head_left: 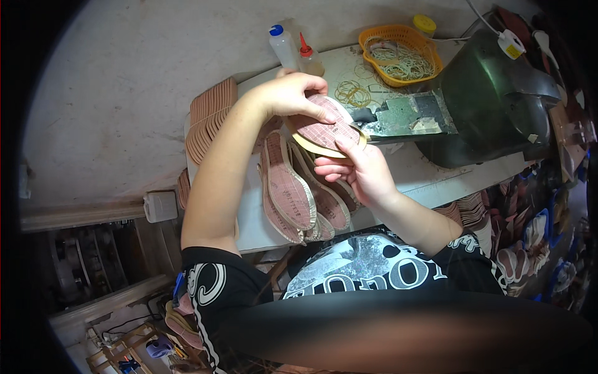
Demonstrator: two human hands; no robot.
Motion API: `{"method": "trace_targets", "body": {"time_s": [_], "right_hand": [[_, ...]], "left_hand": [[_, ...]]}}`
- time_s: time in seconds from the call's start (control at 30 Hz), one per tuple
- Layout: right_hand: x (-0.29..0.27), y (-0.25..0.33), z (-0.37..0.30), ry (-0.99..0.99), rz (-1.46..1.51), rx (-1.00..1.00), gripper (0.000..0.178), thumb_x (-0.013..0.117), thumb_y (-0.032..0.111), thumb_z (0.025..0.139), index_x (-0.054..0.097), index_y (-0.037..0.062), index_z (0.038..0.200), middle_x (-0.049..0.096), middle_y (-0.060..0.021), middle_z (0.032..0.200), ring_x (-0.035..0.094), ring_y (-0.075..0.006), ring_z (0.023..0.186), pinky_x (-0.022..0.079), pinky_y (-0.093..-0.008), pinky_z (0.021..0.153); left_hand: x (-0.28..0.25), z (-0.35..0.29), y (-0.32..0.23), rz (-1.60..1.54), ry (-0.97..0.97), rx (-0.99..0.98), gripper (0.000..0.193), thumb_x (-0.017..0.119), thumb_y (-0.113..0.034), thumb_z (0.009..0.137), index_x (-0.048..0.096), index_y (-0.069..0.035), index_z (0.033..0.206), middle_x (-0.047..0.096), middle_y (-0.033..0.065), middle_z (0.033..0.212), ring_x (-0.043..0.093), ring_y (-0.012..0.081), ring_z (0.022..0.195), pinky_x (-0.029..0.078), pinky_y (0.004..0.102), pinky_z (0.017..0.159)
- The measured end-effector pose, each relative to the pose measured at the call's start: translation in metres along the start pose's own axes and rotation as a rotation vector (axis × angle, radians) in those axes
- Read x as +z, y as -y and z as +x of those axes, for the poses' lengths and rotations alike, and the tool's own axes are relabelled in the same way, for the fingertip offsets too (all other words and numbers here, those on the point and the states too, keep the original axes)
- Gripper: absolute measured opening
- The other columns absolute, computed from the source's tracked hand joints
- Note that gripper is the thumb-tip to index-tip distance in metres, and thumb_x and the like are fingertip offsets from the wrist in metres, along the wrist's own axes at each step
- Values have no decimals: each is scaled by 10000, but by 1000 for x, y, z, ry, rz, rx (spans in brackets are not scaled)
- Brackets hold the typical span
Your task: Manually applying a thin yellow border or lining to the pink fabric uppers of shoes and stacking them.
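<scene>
Both hands hold a pink checked shoe insole with a pale yellow edge, close to the tip of a machine's flat metal arm. My left hand grips its far side, thumb on the top face and fingers beyond the rim. At the near end my right hand pinches it, thumb on top and other fingers curled beneath. The insole's edge overlaps the brightly lit tip of the machine, so I cannot tell whether they touch. Below my hands, several similar insoles with whitish gathered edges lie piled on the table.
A dark green machine body stands at the right. Behind are an orange basket of pale bands or cords, a blue-capped bottle and a red-tipped bottle. Stacked brown insole shapes stand left; a wall rises behind.
</scene>
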State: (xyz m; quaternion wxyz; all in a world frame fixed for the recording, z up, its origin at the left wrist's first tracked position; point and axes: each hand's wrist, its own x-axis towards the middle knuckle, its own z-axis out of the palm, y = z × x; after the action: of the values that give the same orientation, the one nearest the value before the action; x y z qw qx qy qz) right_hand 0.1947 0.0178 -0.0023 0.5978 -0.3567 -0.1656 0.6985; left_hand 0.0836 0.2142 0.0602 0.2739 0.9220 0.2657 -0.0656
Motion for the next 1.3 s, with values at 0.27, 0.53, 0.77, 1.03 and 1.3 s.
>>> {"method": "trace_targets", "body": {"time_s": [0.27, 0.53, 0.77, 1.03, 1.3], "right_hand": [[3, 11, 0, 11, 9, 40, 393, 506, 287, 970, 525, -41, 1187, 651, -150, 1023, 694, -217, 817, 569, -244, 641], [-6, 15, 2, 4, -166, 13, 327, 561, 300, 936, 588, 24, 1110, 667, -91, 949, 661, -147, 794, 552, -272, 698], [-13, 21, -19, 57, -462, 77, 319, 652, 284, 867, 629, 10, 1029, 665, -64, 922, 647, -124, 783, 538, -265, 695], [-36, 28, -20, 75, -529, -88, 276, 679, 265, 856, 686, -2, 924, 675, -28, 820, 592, -45, 668, 429, -181, 568], [-44, 19, -26, 92, -485, -15, 299, 668, 284, 871, 667, 6, 981, 669, -29, 857, 615, -72, 731, 483, -201, 626]], "left_hand": [[11, -27, -1, -212, 20, -186, 428, 765, -403, 738, 578, -32, 840, 558, 24, 720, 492, 129, 689, 421, 282, 623], [60, -54, 0, -615, -146, -409, 345, 735, -341, 798, 612, -20, 829, 619, 26, 745, 555, 95, 639, 441, 252, 562], [76, -67, -60, -895, -203, -604, 530, 656, -485, 814, 677, 41, 882, 670, 121, 751, 637, 188, 610, 507, 319, 552], [68, -82, -79, -895, -64, -487, 507, 710, -473, 779, 678, 30, 830, 638, 125, 617, 610, 153, 473, 481, 231, 441], [90, -71, -49, -905, -323, -491, 436, 803, -396, 708, 571, -53, 573, 466, 5, 459, 417, 87, 381, 291, 238, 381]]}}
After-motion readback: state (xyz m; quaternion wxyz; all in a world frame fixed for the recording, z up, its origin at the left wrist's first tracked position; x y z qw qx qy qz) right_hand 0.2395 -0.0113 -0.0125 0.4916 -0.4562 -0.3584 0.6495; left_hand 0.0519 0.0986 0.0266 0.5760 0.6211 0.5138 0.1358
